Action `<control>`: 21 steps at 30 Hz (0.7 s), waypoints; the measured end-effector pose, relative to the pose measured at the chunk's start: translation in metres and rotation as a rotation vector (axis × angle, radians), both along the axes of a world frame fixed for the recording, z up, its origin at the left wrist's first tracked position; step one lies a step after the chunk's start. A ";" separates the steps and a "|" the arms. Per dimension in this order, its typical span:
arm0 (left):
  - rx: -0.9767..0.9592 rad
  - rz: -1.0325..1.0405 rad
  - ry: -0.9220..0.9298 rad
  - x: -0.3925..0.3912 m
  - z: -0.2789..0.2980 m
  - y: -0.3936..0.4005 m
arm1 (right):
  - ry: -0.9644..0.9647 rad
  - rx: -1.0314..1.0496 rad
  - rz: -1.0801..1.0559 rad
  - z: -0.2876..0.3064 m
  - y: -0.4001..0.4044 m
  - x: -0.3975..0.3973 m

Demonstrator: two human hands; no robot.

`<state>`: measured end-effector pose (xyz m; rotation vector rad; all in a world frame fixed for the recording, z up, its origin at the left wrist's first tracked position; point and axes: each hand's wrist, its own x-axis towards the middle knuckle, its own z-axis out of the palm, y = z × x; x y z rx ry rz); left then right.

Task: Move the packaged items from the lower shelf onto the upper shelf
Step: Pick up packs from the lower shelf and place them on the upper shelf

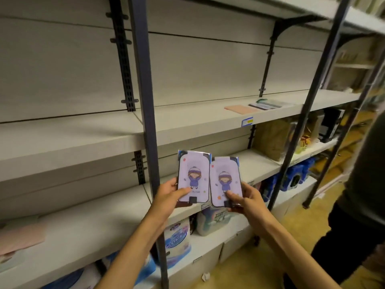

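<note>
Grey metal shelves (208, 130) on dark posts, stacked one above the other. On the upper shelf (281, 109), far right: a flat pink sheet (239, 108) beside a flat clear packet (268, 104). On the lower shelf (93, 222), near left: a pink flat thing (20, 236); far right: a brown bag (273, 140). On the bottom shelf (208, 240): blue and white packs (177, 236).

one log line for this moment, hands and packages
left hand: holds left package | right hand: holds right package | packages: side by side, upright, in front of shelves | upper shelf: not yet reached
</note>
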<state>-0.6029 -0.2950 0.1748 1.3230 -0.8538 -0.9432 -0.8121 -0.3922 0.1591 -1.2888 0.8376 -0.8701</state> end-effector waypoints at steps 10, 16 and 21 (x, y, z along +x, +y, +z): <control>-0.235 0.121 -0.107 -0.023 0.078 -0.146 | -0.065 -0.141 -0.009 0.077 -0.157 -0.001; -0.256 0.249 -0.193 -0.006 0.110 -0.211 | -0.071 -0.213 0.096 0.123 -0.232 0.016; -0.238 0.287 -0.196 0.000 0.130 -0.253 | -0.080 -0.210 0.109 0.143 -0.280 0.030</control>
